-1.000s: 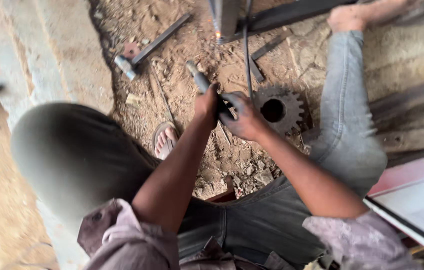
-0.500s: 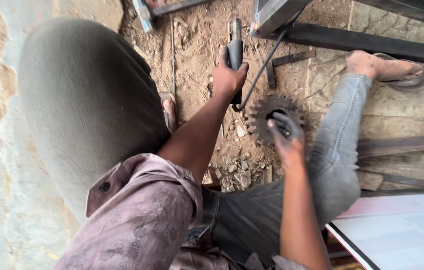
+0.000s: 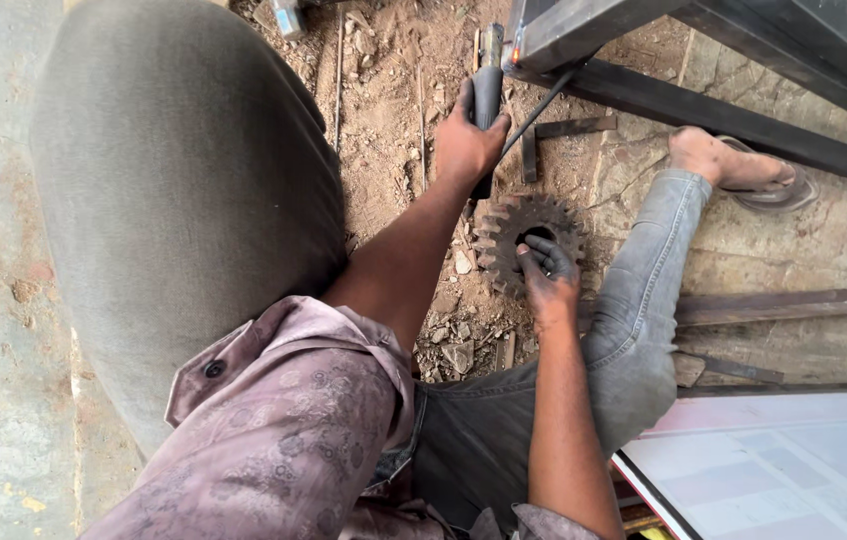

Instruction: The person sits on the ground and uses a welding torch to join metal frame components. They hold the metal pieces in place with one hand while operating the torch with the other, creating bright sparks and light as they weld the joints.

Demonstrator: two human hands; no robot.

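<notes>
My left hand (image 3: pixel 463 145) is wrapped around the dark handle of a welding holder (image 3: pixel 488 85), held upright over the dirt; a black cable (image 3: pixel 543 105) runs off it to the right. Just below lies a rusty toothed gear (image 3: pixel 503 225), flat on the ground. My right hand (image 3: pixel 546 280) rests on the gear's near side, its grimy fingers hooked into the centre hole. My left knee (image 3: pixel 183 200), in grey trousers, fills the left of the view.
A dark steel frame (image 3: pixel 643 95) crosses the top right above my sandalled right foot (image 3: pixel 733 165). A flat steel bar (image 3: pixel 783 305) lies on the stone slab, a white panel (image 3: pixel 783 460) sits at the bottom right, and a hammer head (image 3: pixel 288 15) shows at the top.
A second ago both hands were together on the tool beside the gear. My left hand has carried the tool away from the gear, and my right hand has dropped onto the gear's hole.
</notes>
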